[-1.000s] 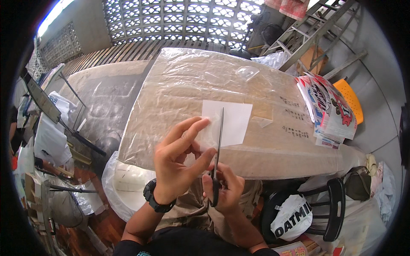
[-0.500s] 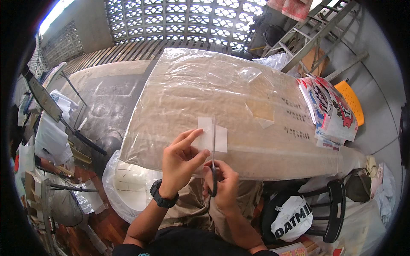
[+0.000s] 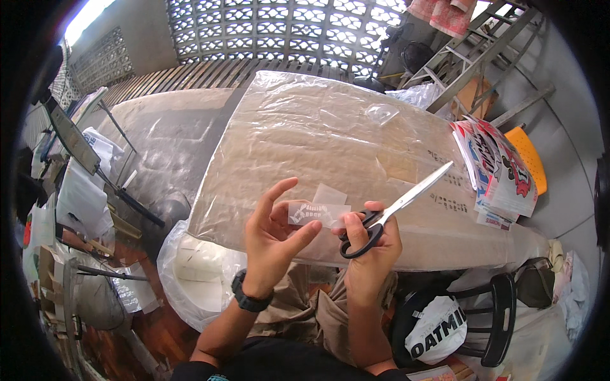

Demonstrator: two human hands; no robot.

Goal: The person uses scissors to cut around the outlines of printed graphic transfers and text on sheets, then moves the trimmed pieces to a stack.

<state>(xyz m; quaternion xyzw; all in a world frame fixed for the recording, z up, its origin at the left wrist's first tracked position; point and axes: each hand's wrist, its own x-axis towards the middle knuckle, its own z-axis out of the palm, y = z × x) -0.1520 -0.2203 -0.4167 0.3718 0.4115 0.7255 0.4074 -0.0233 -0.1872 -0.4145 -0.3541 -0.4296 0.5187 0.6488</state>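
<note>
A small translucent rectangle (image 3: 309, 216) with a white tooth-like pattern is held up in front of me. My left hand (image 3: 270, 238) has its thumb on the lower edge of this piece and fingers behind its left end; the index finger points up, free. In my right hand (image 3: 373, 251) are scissors (image 3: 399, 206) with black handles, their blades together and pointing up to the right. The right fingertips also touch the rectangle's right end. Behind it, a pale paper piece (image 3: 330, 193) lies on the plastic-wrapped board (image 3: 305, 133).
Printed plastic bags (image 3: 502, 168) lie at the board's right end, beside a yellow chair back (image 3: 527, 162). A metal ladder (image 3: 473, 54) leans at the back right. A black chair (image 3: 499, 320) stands near right, and a plastic-covered white tub (image 3: 200, 273) at left.
The scissors have swung from upright at the white piece to pointing right, away from it. The piece now shows its pattern between both hands. My right hand has moved right and up.
</note>
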